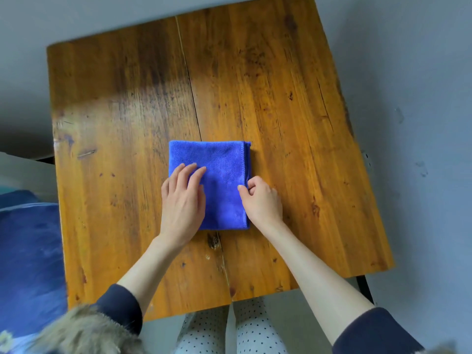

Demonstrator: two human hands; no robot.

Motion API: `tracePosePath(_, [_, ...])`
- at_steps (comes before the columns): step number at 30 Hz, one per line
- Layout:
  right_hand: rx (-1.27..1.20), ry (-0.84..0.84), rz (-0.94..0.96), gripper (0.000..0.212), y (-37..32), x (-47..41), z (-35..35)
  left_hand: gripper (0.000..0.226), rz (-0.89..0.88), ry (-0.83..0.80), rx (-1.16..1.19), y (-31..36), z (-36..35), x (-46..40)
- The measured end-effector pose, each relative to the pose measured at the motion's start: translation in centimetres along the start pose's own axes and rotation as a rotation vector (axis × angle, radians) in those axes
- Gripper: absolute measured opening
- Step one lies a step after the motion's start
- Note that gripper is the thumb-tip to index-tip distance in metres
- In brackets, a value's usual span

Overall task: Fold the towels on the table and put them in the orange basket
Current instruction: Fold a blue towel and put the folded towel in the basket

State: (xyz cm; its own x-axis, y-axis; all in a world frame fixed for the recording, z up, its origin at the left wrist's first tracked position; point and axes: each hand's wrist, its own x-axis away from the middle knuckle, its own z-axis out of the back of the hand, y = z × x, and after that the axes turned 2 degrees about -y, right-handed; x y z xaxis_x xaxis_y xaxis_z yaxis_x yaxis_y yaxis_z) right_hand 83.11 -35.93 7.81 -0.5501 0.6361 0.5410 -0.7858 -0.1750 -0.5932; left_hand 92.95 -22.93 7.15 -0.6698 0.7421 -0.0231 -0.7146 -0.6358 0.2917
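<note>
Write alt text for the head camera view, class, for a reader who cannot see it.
A person's left hand presses flat on a folded blue towel while the right hand pinches its right edge. The towel lies on a worn wooden table.

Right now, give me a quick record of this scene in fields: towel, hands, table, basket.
towel: blue towel, folded into a square, flat near the table's middle
left hand: left hand lies flat on the towel's left part
right hand: right hand pinches the towel's right edge
table: wooden table, a crack down its length
basket: not in view
</note>
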Motion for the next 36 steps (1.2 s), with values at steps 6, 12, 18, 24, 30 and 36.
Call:
tracePosePath(6, [-0.186, 0.009, -0.097, 0.018, 0.0, 0.0, -0.4, 0.054, -0.172, -0.250, -0.263, -2.2, -2.5, 0.5])
tracePosePath(12, [-0.048, 0.240, 0.035, 0.020, 0.4, 0.8, -1.7, 0.054, -0.175, -0.246, -0.273, -1.9, -2.6, 0.5])
tracePosePath(18, [0.235, 0.483, 0.496, 0.041, -1.5, 1.0, -5.0, 0.048, -0.187, -0.167, -0.092, -2.1, -1.4, -0.4])
tracePosePath(24, [0.436, 0.443, 0.472, 0.048, -1.3, -1.2, -7.2, 0.046, -0.219, -0.097, -0.057, -3.2, -1.5, -1.6])
tracePosePath(30, [0.581, 0.423, 0.488, 0.054, -0.1, -2.9, -6.8, 0.050, -0.279, -0.078, -0.103, -4.5, -2.2, -3.1])
tracePosePath(36, [0.562, 0.434, 0.436, 0.059, -0.3, -4.1, -6.1, 0.060, -0.271, -0.109, -0.086, -5.4, -2.3, -4.0])
